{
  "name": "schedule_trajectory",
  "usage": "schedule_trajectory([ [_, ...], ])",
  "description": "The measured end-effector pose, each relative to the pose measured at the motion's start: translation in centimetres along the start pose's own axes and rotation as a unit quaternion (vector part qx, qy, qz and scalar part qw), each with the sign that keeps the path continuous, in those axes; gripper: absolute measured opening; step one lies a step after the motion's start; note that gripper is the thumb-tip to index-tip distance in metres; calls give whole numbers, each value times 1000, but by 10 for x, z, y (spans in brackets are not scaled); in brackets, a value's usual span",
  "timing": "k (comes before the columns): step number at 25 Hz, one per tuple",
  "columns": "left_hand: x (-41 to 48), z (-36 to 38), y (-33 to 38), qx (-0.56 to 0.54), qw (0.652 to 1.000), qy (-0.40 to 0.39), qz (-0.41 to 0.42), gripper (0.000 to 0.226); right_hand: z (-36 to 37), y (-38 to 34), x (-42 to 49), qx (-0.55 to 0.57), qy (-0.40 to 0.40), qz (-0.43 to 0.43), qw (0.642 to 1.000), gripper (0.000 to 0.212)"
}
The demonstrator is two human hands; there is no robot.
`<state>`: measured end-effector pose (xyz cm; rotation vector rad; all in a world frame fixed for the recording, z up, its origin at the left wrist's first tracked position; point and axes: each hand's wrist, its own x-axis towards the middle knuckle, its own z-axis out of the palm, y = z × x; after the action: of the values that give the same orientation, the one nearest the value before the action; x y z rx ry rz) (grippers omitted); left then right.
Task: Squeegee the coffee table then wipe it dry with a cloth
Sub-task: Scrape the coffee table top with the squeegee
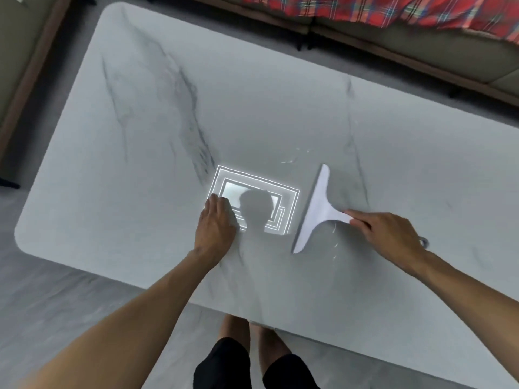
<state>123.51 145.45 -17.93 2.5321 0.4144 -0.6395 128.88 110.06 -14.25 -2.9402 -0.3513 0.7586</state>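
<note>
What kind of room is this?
Most likely a living room. There is a low, marble-look coffee table, and a sofa just beyond it with a red plaid blanket draped over it. The right hand holds a white squeegee on the table, so someone is cleaning.

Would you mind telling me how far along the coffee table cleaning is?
Nothing looks finished: wet streaks lie beside the squeegee. In hand: the right hand holds the squeegee by its handle on the coffee table, while the left hand rests flat on the top. Left: more squeegeeing and the whole drying wipe; no cloth is in view.
</note>
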Motion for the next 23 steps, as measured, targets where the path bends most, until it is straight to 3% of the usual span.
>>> schedule_trajectory([
  [2,17,0,13,63,997,-27,31,63,-6,17,-26,10,0,45,999,32],
  [5,43,-6,23,89,993,-72,-26,81,-23,4,-18,94,-3,80,992,36],
  [9,60,-9,23,101,985,-126,-59,73,-65,-54,99,225,49,88,969,38],
  [15,85,-10,21,154,967,-197,-47,70,-94,-143,252,265,59,103,957,44],
  [19,87,-10,30,169,959,-216,-72,72,-63,-135,222,187,53,67,979,42],
  [23,84,-11,33,167,962,-199,-79,70,-31,-69,131,132,43,20,990,41],
])
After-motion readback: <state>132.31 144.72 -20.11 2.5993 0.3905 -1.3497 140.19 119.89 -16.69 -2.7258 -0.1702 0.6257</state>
